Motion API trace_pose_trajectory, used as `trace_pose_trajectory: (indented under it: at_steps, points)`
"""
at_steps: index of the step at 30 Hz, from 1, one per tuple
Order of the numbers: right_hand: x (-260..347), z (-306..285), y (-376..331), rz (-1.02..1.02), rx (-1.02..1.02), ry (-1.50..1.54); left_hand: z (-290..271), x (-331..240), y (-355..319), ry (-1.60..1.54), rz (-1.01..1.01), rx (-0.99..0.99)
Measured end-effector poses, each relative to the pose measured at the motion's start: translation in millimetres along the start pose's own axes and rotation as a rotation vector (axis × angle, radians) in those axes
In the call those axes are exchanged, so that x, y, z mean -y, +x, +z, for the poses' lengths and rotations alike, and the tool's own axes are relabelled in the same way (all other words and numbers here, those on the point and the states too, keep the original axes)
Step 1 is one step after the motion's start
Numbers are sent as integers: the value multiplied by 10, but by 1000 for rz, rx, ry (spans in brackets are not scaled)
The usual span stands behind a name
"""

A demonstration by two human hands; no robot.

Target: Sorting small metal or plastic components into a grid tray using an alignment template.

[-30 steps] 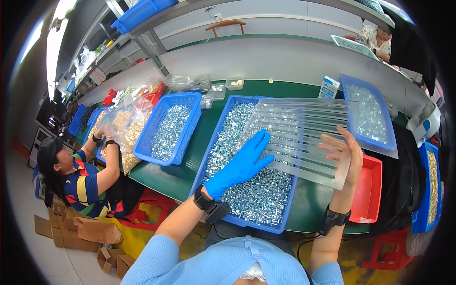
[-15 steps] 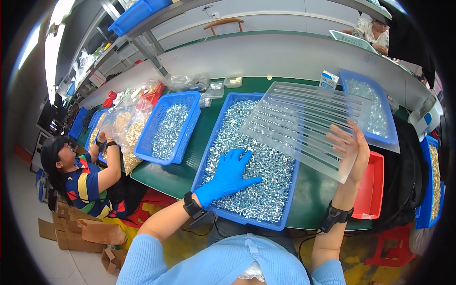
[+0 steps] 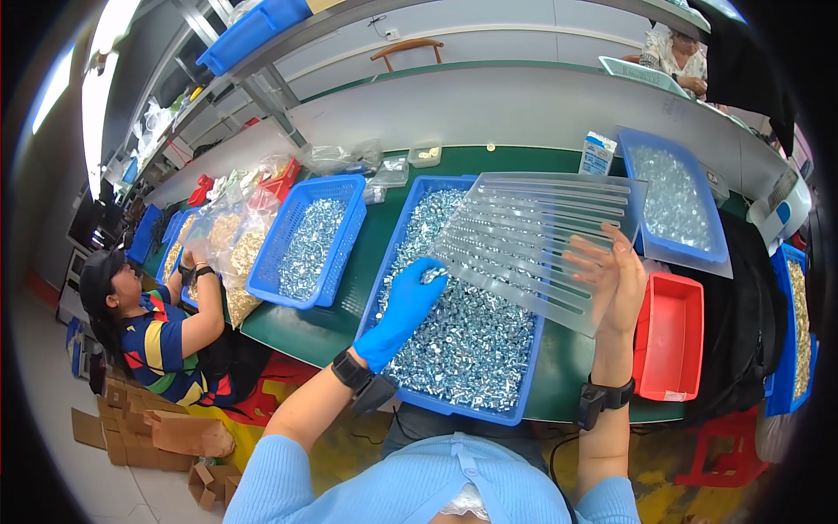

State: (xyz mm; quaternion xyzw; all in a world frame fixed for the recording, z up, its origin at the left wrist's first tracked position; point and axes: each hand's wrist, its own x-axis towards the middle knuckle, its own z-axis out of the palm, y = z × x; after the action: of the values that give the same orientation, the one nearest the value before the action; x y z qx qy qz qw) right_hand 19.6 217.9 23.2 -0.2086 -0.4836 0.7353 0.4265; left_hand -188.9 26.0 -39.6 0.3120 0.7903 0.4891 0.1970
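My left hand [image 3: 404, 306], in a blue glove, is closed on a pinch of small silver screws [image 3: 433, 275] lifted from the big blue basket [image 3: 377, 295] full of them. It sits at the lower left edge of a clear slotted plastic tray [image 3: 532, 231]. My bare right hand [image 3: 611, 279] grips that tray by its right edge and holds it tilted above the basket.
A second blue basket of screws [image 3: 307, 240] lies to the left and a third one [image 3: 672, 201] at the right, with an empty red bin [image 3: 669, 336] below it. A seated person [image 3: 153, 323] handles bags of parts [image 3: 236, 236] at the left on the green table [image 3: 358, 253].
My left hand went from flat on the screws to closed on a pinch of them and rose to the tray's edge. The tray tilted up and shifted left over the basket.
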Motion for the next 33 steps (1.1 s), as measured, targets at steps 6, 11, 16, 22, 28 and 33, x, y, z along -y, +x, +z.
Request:
trace_pose_trajectory:
  at_steps: [6, 11, 16, 22, 28, 33]
  points:
    - [-32, 2, -3, -3, 1, 11, 310, -707, 179, -129, 149, 232]
    - [-33, -4, 16, 13, -2, 23, 293, -677, 259, -195, 57, 99]
    - [-27, -11, 14, 3, 1, 85, 233, -550, 361, -679, -181, -91]
    - [-52, -15, 12, 13, 3, 59, 486, -772, 346, -1137, -165, -84]
    - [-53, -23, 22, 3, -3, 89, 262, -591, 489, -1267, -92, -179]
    - [-61, -26, 26, -1, -3, 81, 373, -607, 370, -1246, -97, -186]
